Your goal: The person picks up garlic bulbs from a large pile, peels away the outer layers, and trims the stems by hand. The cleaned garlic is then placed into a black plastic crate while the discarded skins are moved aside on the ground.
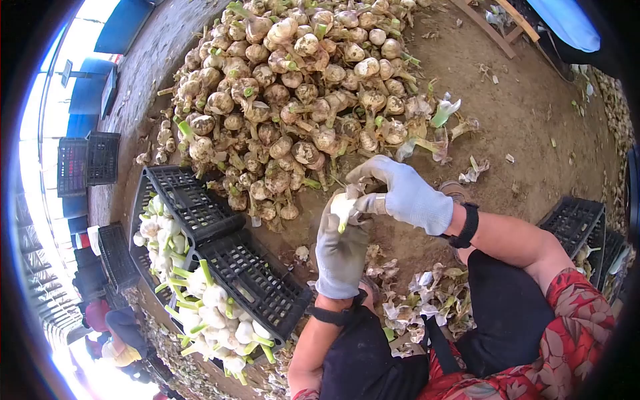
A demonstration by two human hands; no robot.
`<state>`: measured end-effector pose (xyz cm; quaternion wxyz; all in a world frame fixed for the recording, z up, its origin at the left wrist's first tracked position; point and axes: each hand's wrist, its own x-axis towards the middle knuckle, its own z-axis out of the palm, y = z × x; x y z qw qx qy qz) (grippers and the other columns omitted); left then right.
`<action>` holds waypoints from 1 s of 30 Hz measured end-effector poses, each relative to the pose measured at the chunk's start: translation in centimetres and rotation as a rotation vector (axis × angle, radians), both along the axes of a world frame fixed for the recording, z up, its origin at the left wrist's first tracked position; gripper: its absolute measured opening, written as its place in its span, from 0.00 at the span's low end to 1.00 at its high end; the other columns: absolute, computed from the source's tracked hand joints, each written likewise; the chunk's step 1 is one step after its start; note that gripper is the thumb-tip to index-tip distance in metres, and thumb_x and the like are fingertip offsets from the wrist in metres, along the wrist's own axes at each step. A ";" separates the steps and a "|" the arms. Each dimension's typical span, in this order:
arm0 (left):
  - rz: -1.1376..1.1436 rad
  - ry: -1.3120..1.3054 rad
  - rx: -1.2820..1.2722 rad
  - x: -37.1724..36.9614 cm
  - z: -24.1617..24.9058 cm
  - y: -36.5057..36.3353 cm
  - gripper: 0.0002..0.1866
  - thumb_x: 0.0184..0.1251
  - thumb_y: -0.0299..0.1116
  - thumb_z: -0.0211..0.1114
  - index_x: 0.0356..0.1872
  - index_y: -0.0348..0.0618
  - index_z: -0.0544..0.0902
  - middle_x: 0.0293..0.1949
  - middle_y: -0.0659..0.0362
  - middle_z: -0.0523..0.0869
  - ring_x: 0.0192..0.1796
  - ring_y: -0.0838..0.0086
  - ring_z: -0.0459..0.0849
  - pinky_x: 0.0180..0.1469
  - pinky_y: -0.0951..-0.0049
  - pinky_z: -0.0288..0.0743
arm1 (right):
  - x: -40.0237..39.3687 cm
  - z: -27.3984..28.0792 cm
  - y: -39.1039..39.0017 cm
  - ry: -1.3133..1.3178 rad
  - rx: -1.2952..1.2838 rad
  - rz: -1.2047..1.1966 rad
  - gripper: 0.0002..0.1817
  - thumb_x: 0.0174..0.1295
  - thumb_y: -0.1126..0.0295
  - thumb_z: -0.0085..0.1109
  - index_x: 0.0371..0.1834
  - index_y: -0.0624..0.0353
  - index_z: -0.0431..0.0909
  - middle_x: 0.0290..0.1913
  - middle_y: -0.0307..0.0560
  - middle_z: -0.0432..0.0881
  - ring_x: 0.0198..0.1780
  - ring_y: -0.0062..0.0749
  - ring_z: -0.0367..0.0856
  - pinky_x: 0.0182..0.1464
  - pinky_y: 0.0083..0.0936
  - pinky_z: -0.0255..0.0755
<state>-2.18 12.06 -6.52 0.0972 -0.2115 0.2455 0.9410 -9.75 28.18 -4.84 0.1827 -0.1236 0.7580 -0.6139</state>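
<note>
A garlic bulb (343,208), white and partly peeled with a short green stem end, is between my two gloved hands. My left hand (341,250) is closed around it from below. From the right, my right hand (410,195) pinches brownish outer skin at the bulb's side. Both gloves are pale grey and dirty at the fingers. Just beyond my hands lies a large heap of unpeeled garlic (293,107). To the left, cleaned white garlic with green stems (217,317) fills a black crate (257,277).
Another black crate (190,203) adjoins it. More crates stand at the right (573,223) and far left (103,158). Peeled skins (430,300) litter the soil near my knees. A wooden frame (490,23) is at the upper right. A person (120,330) sits at the lower left.
</note>
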 end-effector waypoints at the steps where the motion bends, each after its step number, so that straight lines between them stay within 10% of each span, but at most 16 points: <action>1: -0.013 -0.009 0.000 0.1 0.1 -0.2 0.27 0.70 0.38 0.61 0.66 0.38 0.67 0.58 0.55 0.78 0.56 0.68 0.80 0.59 0.68 0.73 | -0.1 -0.2 -0.1 -0.022 -0.053 -0.011 0.21 0.53 0.67 0.71 0.49 0.59 0.80 0.47 0.47 0.78 0.51 0.34 0.77 0.56 0.28 0.70; 8: -0.203 0.013 -0.115 -0.1 0.7 -0.3 0.35 0.61 0.41 0.68 0.65 0.33 0.66 0.54 0.53 0.78 0.54 0.69 0.80 0.57 0.69 0.74 | -1.3 -1.0 0.6 0.056 0.006 0.108 0.05 0.52 0.76 0.64 0.29 0.64 0.77 0.37 0.45 0.78 0.43 0.33 0.77 0.48 0.27 0.71; 23: -0.531 0.052 -0.500 -0.6 2.1 1.6 0.41 0.47 0.29 0.68 0.67 0.33 0.64 0.58 0.54 0.76 0.57 0.69 0.79 0.60 0.70 0.73 | -2.0 -2.4 -0.4 0.236 0.196 0.155 0.06 0.49 0.73 0.61 0.31 0.60 0.81 0.36 0.47 0.78 0.40 0.44 0.80 0.43 0.31 0.75; 30: -0.379 0.049 -0.691 -1.1 3.1 1.7 0.33 0.52 0.21 0.68 0.62 0.33 0.68 0.53 0.54 0.80 0.51 0.72 0.81 0.54 0.74 0.76 | -2.4 -3.0 3.9 -0.265 -0.062 0.226 0.31 0.59 0.55 0.66 0.60 0.65 0.73 0.50 0.50 0.81 0.52 0.29 0.78 0.55 0.25 0.72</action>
